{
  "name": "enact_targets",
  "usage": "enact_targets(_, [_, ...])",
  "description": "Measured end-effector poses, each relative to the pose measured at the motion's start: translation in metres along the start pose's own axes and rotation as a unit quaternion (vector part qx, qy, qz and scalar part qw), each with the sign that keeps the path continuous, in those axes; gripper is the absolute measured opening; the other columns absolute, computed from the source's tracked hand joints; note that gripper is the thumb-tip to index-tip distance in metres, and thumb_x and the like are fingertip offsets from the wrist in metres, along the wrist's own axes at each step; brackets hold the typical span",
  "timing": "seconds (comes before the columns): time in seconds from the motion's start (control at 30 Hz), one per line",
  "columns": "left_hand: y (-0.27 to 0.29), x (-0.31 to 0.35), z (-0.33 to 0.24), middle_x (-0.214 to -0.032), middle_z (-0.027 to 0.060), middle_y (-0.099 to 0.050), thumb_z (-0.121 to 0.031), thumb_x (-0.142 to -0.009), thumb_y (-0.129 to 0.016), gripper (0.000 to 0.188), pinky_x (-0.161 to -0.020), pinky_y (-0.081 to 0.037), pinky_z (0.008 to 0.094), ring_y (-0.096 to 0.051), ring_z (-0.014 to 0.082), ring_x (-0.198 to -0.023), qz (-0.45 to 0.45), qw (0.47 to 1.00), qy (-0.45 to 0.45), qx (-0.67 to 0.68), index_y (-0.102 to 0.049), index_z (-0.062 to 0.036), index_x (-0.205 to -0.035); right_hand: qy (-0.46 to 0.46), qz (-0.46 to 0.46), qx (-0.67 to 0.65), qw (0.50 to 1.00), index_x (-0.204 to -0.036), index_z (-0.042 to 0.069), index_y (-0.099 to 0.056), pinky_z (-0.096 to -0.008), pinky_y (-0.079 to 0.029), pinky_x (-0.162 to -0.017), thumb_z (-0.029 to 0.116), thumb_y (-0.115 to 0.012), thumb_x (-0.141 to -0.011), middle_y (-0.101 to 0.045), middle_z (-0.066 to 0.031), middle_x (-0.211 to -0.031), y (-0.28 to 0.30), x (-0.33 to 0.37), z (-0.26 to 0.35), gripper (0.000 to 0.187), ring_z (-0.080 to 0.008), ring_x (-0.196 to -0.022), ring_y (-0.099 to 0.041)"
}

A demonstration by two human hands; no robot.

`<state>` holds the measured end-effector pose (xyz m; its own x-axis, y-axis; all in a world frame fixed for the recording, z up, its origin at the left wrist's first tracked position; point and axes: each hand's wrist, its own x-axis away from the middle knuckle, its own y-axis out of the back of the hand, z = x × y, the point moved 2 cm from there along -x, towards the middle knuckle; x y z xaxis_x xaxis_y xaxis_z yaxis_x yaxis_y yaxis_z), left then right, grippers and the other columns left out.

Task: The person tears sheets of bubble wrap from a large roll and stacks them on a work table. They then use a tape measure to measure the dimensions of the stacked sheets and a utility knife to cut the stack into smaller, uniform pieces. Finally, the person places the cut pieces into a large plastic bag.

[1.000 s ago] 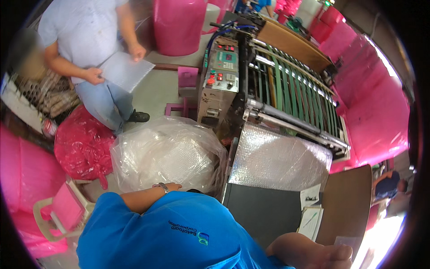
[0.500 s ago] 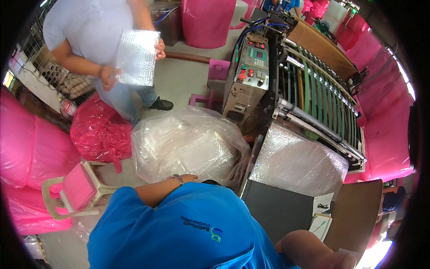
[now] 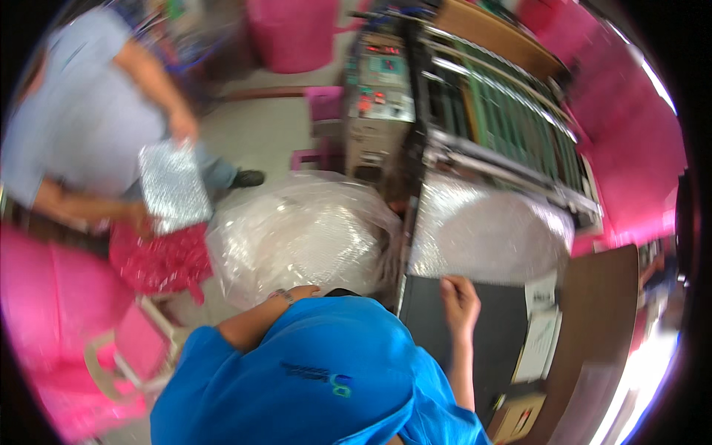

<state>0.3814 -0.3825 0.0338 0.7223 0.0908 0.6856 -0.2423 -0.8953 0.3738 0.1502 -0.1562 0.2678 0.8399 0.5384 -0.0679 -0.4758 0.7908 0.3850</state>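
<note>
While the right hand (image 3: pixel 461 302) sits with its fingers partly curled at the near edge of the bubble-wrap sheet (image 3: pixel 493 233), right of centre in the frame, whether it grips or touches anything cannot be determined. Dark tabletop (image 3: pixel 493 326) gives it sideways room as far as the papers (image 3: pixel 538 345) and brown panel (image 3: pixel 601 326) at right; the sheet's far edge lies by the roller machine (image 3: pixel 504 119). At lower centre, the left hand (image 3: pixel 304 291) is beside the clear plastic bag (image 3: pixel 311 230), its grip undeterminable, with grey floor (image 3: pixel 259 137) visible above the bag.
</note>
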Motion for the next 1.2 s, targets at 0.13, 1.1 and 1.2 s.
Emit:
enact_targets(0.13, [0.0, 0.003, 0.005, -0.111, 0.0121, -0.053, -0.035, -0.085, -0.046, 0.045, -0.084, -0.041, 0.03, -0.053, 0.0213, -0.099, -0.004, 0.996, -0.052, 0.075, -0.045, -0.0032, -0.118, -0.12, 0.035, 0.084, 0.989, -0.071, 0.003, -0.051, -0.0238, -0.035, -0.049, 0.019, -0.055, -0.082, -0.048, -0.0015, -0.06, -0.012, 0.017, -0.083, 0.02, -0.0075, -0.055, -0.04])
enact_targets(1.1, [0.027, 0.09, -0.038, -0.064, 0.003, -0.049, -0.024, -0.084, -0.051, 0.021, -0.053, -0.04, 0.0259, -0.046, 0.0098, -0.059, -0.053, 0.995, -0.066, -0.051, -0.046, -0.0039, -0.08, -0.337, -0.111, 0.296, 0.887, -0.132, 0.013, -0.022, -0.0471, -0.025, -0.095, 0.029, -0.063, -0.071, -0.032, -0.0123, -0.128, 0.088, -0.04, -0.265, 0.074, -0.0261, -0.117, -0.034])
enact_targets(1.2, [0.036, 0.092, -0.07, -0.063, 0.0041, -0.05, -0.024, -0.084, -0.051, 0.022, -0.053, -0.04, 0.0266, -0.047, 0.0103, -0.059, -0.04, 0.992, -0.06, -0.102, -0.047, -0.0031, -0.08, -0.297, -0.055, 0.387, 0.871, -0.123, 0.013, -0.037, -0.0468, -0.031, -0.087, 0.021, -0.06, -0.072, -0.046, -0.0081, -0.111, 0.075, -0.031, -0.269, 0.056, -0.0238, -0.105, -0.043])
